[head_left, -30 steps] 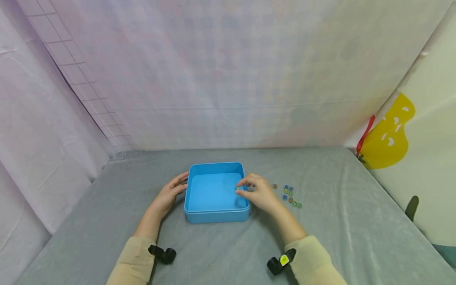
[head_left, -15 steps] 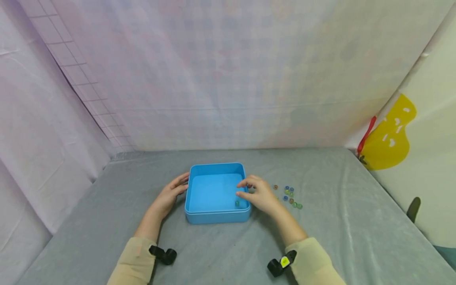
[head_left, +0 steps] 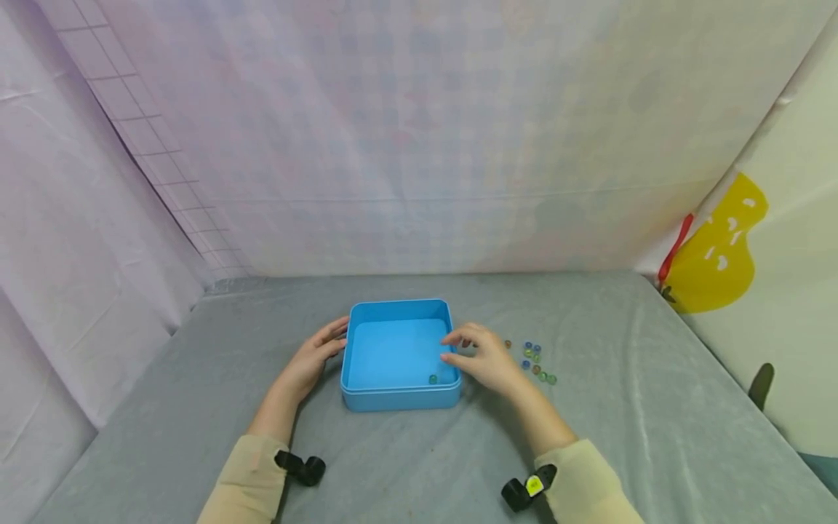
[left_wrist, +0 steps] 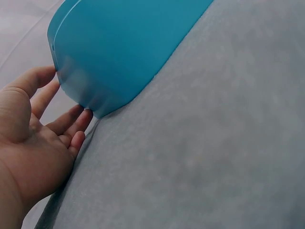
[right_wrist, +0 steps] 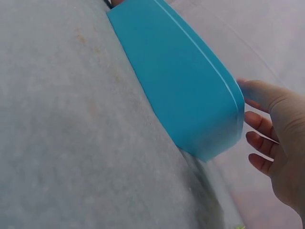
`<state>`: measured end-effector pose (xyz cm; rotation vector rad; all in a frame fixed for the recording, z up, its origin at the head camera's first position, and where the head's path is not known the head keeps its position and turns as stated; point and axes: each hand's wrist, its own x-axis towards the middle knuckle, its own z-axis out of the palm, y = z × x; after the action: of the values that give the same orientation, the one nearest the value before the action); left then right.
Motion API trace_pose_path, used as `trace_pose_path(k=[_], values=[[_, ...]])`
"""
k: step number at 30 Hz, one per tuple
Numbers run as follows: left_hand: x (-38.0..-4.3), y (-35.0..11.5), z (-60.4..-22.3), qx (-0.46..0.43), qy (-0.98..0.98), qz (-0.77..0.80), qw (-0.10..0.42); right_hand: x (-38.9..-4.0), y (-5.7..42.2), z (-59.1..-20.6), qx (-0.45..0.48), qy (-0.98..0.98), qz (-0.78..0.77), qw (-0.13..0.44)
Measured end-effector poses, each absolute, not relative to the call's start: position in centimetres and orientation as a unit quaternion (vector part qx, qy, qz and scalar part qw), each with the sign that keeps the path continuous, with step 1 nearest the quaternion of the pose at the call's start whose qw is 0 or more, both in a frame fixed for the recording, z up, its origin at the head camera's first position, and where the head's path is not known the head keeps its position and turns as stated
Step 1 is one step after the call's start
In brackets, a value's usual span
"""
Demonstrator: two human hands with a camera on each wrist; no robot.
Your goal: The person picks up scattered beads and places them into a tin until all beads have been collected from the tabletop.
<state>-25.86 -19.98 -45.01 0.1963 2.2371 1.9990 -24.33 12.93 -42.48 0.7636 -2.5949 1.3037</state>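
A blue square box (head_left: pixel 399 400) without a lid stands on the grey cloth. Inside it, near the front right corner, lies one green marble (head_left: pixel 433 379). My left hand (head_left: pixel 316 358) rests its fingertips against the box's left side; in the left wrist view the fingers (left_wrist: pixel 71 120) are spread and touch the wall. My right hand (head_left: pixel 483 358) is at the right rim, thumb and forefinger apart over the inside, holding nothing visible. In the right wrist view its other fingers (right_wrist: pixel 262 143) hang loosely outside the wall. Several marbles (head_left: pixel 537 370) in blue, green and brown lie right of that hand.
Grey cloth (head_left: pixel 262 480) covers the table. A pale curtain (head_left: pixel 419 145) hangs along the back, with white cloth at the left and a yellow printed shape (head_left: pixel 710 269) on the right one. Black wrist cameras (head_left: pixel 309 471) sit on both sleeves.
My right hand has let go of the green marble, which dropped into the box and rolled towards its front. That hand has since drawn slightly right. My left hand stays put.
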Motion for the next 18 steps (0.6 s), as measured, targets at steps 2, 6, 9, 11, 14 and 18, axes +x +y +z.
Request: trace_pose_path(k=[2,6,9,11,14,18], values=[[-25.9,-20.0,-45.0,0.066,0.743,0.663,0.068,-24.2,13.1,-42.5,0.249,-0.863,0.433,0.069],[-25.9,-20.0,-45.1,0.072,0.742,0.664,0.066,-24.1,13.6,-42.3,0.239,-0.864,0.437,0.072],[-25.8,-20.0,-45.1,0.073,0.740,0.666,0.066,-24.1,14.1,-42.0,0.228,-0.865,0.441,0.075],[-25.8,-20.0,-45.1,0.075,0.739,0.666,0.067,-24.1,14.4,-41.8,0.221,-0.864,0.446,0.077],[-25.8,-20.0,-45.0,0.075,0.739,0.667,0.066,-24.1,14.9,-41.7,0.216,-0.861,0.453,0.082],[-25.8,-20.0,-45.0,0.073,0.740,0.665,0.064,-24.2,15.5,-41.7,0.217,-0.857,0.457,0.097]])
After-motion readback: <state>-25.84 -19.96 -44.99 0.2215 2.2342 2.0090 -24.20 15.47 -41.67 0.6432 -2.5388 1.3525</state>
